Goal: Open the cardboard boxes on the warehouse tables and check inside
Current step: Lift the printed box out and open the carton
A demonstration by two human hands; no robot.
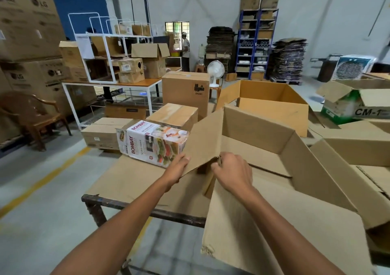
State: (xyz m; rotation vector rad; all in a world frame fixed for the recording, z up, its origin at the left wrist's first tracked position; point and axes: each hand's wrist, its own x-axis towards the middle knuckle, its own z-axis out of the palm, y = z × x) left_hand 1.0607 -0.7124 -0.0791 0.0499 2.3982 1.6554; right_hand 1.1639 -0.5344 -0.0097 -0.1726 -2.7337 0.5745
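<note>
Head view shows us at the near edge of the bench [147,210], working on the large cardboard box [274,139] that lies open in front of us. Our left hand [176,170] is laid flat against the outside of the left flap [203,141], its fingers released and spread, apparently to steady the panel and push it outward. Our right hand [232,174] is curled over the flap's near corner, fingers clenched on the cardboard edge there, which gives us a grip to fold it back. With the flaps splayed this way the inside is exposed, and what we can see of it looks bare. A printed Bombay carton [152,141] lies on its side just beside the flap, near our left hand. Behind it stands another open box [272,101], well apart from our hands.
</note>
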